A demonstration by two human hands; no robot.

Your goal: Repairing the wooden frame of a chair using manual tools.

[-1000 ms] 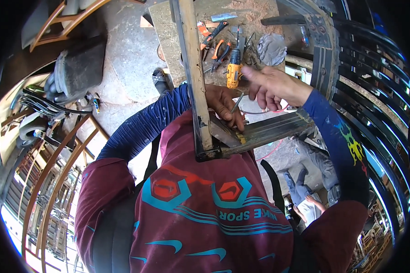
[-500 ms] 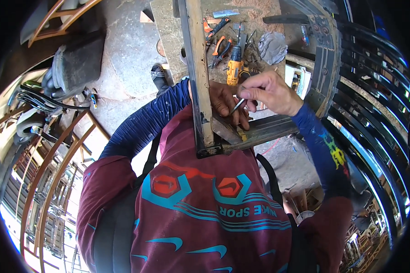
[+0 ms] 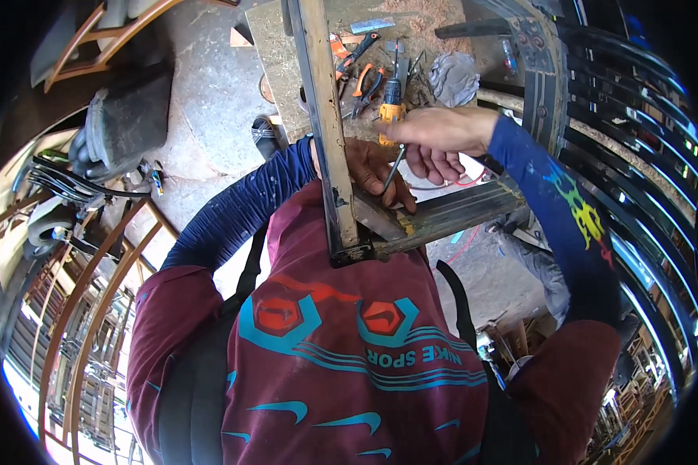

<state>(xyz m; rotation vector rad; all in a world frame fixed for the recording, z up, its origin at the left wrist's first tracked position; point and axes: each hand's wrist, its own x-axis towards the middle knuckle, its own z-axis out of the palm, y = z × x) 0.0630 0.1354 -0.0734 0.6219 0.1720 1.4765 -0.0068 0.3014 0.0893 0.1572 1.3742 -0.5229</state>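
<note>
While the left hand point(image 3: 376, 169) stayed pressed on the corner joint of the metal frame point(image 3: 411, 225), fingers spread flat and gripping nothing, the right hand point(image 3: 442, 136) had shifted slightly rightward since half a second before. It was closed around a thin metal rod point(image 3: 393, 168), whose tip pointed down toward the joint. The frame consisted of two rusty, paint-flecked bars meeting at a right angle against the person's chest. A yellow-handled screwdriver point(image 3: 392, 108) lay on the workbench point(image 3: 275, 46) behind.
</note>
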